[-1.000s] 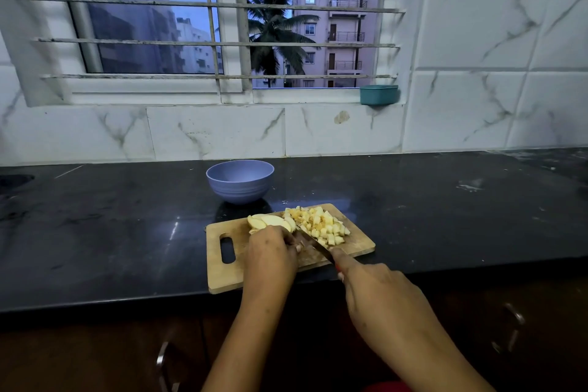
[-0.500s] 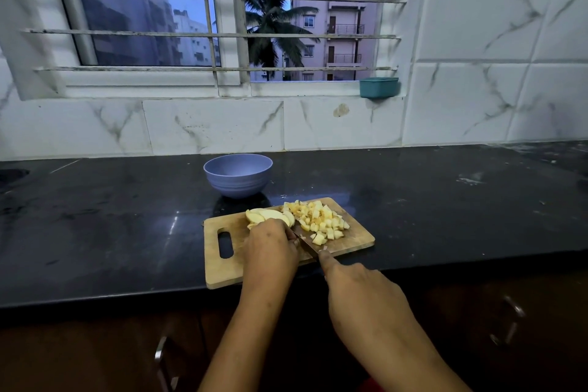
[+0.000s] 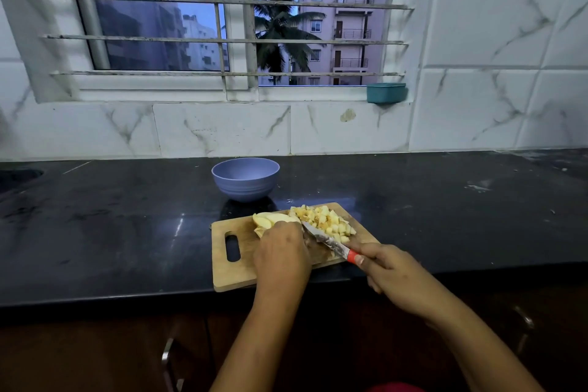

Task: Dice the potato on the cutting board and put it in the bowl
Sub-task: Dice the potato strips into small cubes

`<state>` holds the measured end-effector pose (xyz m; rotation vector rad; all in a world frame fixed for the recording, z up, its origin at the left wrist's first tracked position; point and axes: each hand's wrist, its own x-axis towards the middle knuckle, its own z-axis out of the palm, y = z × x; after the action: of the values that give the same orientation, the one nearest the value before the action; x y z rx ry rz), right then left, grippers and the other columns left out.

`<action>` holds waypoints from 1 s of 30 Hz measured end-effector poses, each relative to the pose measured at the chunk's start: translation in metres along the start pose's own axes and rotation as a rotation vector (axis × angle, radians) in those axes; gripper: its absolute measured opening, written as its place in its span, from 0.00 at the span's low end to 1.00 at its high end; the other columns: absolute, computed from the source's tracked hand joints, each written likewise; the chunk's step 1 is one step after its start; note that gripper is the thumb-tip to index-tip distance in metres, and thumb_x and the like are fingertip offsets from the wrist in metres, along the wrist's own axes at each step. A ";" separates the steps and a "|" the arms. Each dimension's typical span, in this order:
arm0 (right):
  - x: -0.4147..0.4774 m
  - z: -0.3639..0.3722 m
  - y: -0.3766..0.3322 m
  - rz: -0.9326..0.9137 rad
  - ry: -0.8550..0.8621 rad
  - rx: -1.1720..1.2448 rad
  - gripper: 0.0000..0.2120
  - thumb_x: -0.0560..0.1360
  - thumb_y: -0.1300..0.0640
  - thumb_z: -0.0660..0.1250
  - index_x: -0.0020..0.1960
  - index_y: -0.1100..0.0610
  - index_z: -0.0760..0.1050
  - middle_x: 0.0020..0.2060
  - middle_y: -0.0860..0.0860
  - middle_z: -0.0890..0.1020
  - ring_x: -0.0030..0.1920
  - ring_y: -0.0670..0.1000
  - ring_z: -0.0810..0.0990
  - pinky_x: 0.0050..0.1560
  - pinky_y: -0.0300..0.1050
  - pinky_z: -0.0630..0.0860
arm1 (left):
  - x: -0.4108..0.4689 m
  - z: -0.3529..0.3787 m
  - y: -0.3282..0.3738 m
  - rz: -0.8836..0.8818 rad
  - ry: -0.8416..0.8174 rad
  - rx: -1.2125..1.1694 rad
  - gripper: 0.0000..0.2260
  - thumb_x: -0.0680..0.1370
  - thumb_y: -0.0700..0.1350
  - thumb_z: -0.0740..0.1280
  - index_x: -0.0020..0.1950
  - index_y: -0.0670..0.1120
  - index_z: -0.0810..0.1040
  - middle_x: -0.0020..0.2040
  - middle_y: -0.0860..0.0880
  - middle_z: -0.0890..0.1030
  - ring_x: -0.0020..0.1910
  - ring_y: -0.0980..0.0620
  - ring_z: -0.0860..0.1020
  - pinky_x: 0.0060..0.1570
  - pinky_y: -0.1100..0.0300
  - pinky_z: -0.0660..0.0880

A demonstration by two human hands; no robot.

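Note:
A wooden cutting board lies at the counter's front edge. On its far right sits a pile of diced potato. Left of the pile lie uncut potato slices, and my left hand holds them down from the near side, fingers curled over them. My right hand grips the red handle of a knife. Its blade points toward the slices, between my left hand and the dice. An empty lilac bowl stands just behind the board.
The black counter runs left and right, with a white tiled wall and a barred window behind. A teal container sits on the window sill. A sink edge shows at far left. Cabinet handles hang below the counter.
My right hand has drawn back to the right, so the knife blade and red handle now show. The left hand stays on the slices.

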<state>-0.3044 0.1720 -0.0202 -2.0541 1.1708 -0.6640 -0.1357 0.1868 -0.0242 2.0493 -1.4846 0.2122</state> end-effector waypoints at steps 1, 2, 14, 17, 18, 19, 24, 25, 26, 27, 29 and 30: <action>0.002 -0.002 0.001 0.021 0.000 0.066 0.15 0.82 0.54 0.58 0.67 0.46 0.73 0.25 0.42 0.72 0.27 0.38 0.69 0.31 0.30 0.65 | -0.001 0.002 0.001 0.032 -0.002 0.007 0.10 0.80 0.42 0.60 0.58 0.47 0.77 0.53 0.48 0.78 0.51 0.50 0.76 0.45 0.59 0.71; 0.003 -0.002 0.002 0.043 0.002 0.118 0.15 0.82 0.54 0.58 0.66 0.46 0.74 0.23 0.43 0.71 0.25 0.39 0.68 0.29 0.31 0.64 | -0.001 0.005 0.001 0.068 -0.002 0.008 0.11 0.80 0.41 0.59 0.59 0.47 0.77 0.53 0.48 0.77 0.51 0.50 0.76 0.45 0.59 0.71; -0.006 -0.016 -0.004 0.015 -0.184 0.126 0.09 0.81 0.54 0.60 0.56 0.43 0.76 0.23 0.45 0.70 0.23 0.40 0.67 0.25 0.31 0.62 | 0.016 -0.008 -0.052 0.051 0.086 -0.190 0.10 0.75 0.47 0.68 0.56 0.54 0.78 0.53 0.55 0.75 0.55 0.52 0.72 0.53 0.58 0.69; 0.005 -0.020 0.005 0.043 -0.124 0.071 0.10 0.80 0.52 0.61 0.59 0.43 0.75 0.23 0.46 0.72 0.24 0.40 0.68 0.28 0.34 0.64 | 0.019 -0.009 -0.053 0.086 -0.063 -0.058 0.19 0.73 0.58 0.68 0.63 0.60 0.72 0.59 0.58 0.72 0.60 0.53 0.67 0.57 0.58 0.66; 0.009 -0.022 0.008 0.046 -0.098 0.066 0.10 0.80 0.52 0.61 0.60 0.43 0.75 0.23 0.46 0.73 0.25 0.41 0.69 0.30 0.36 0.64 | 0.019 -0.008 -0.050 0.087 -0.083 -0.013 0.20 0.73 0.60 0.67 0.65 0.61 0.71 0.61 0.58 0.71 0.61 0.53 0.66 0.57 0.58 0.65; 0.012 -0.022 0.009 0.045 -0.081 0.068 0.10 0.80 0.52 0.61 0.60 0.43 0.74 0.23 0.46 0.73 0.25 0.40 0.69 0.31 0.36 0.65 | 0.019 -0.007 -0.046 0.087 -0.079 0.026 0.21 0.74 0.60 0.65 0.66 0.61 0.69 0.62 0.59 0.71 0.61 0.53 0.65 0.57 0.57 0.65; 0.013 -0.021 0.004 0.051 -0.116 0.112 0.09 0.81 0.53 0.61 0.59 0.44 0.75 0.24 0.48 0.73 0.22 0.40 0.68 0.24 0.31 0.63 | 0.020 -0.007 -0.040 0.121 -0.014 0.094 0.18 0.76 0.60 0.62 0.65 0.58 0.72 0.61 0.58 0.74 0.60 0.53 0.68 0.55 0.57 0.67; 0.012 -0.023 0.003 0.059 -0.132 0.122 0.09 0.80 0.53 0.61 0.58 0.43 0.75 0.24 0.48 0.72 0.21 0.40 0.67 0.23 0.31 0.62 | 0.019 -0.007 -0.040 0.125 -0.011 0.105 0.17 0.76 0.59 0.62 0.64 0.58 0.72 0.62 0.58 0.74 0.60 0.53 0.68 0.55 0.57 0.67; 0.011 -0.025 0.004 0.070 -0.149 0.130 0.09 0.80 0.53 0.61 0.56 0.43 0.77 0.24 0.49 0.72 0.21 0.41 0.65 0.22 0.32 0.61 | 0.018 -0.007 -0.039 0.129 -0.004 0.116 0.17 0.77 0.58 0.62 0.64 0.58 0.72 0.62 0.58 0.74 0.60 0.53 0.68 0.55 0.57 0.67; 0.011 -0.029 0.004 0.082 -0.168 0.135 0.09 0.80 0.52 0.61 0.55 0.43 0.78 0.24 0.49 0.72 0.22 0.42 0.64 0.22 0.34 0.60 | 0.017 -0.007 -0.038 0.131 0.006 0.124 0.16 0.77 0.58 0.62 0.64 0.57 0.72 0.62 0.58 0.74 0.60 0.53 0.68 0.55 0.57 0.67; 0.010 -0.037 0.006 0.108 -0.206 0.123 0.09 0.80 0.52 0.61 0.55 0.44 0.79 0.24 0.49 0.72 0.23 0.44 0.63 0.23 0.36 0.58 | 0.017 -0.007 -0.036 0.137 0.023 0.124 0.15 0.77 0.56 0.62 0.62 0.56 0.73 0.61 0.57 0.75 0.59 0.53 0.69 0.54 0.57 0.68; 0.010 -0.041 0.006 0.121 -0.221 0.110 0.09 0.80 0.51 0.62 0.55 0.45 0.79 0.24 0.49 0.72 0.23 0.44 0.63 0.23 0.36 0.58 | 0.017 -0.007 -0.035 0.142 0.029 0.119 0.14 0.77 0.55 0.62 0.61 0.55 0.74 0.60 0.57 0.76 0.58 0.53 0.69 0.54 0.58 0.68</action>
<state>-0.3314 0.1484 0.0022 -1.8938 1.0952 -0.4219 -0.0966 0.1839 -0.0234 2.0241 -1.6357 0.3934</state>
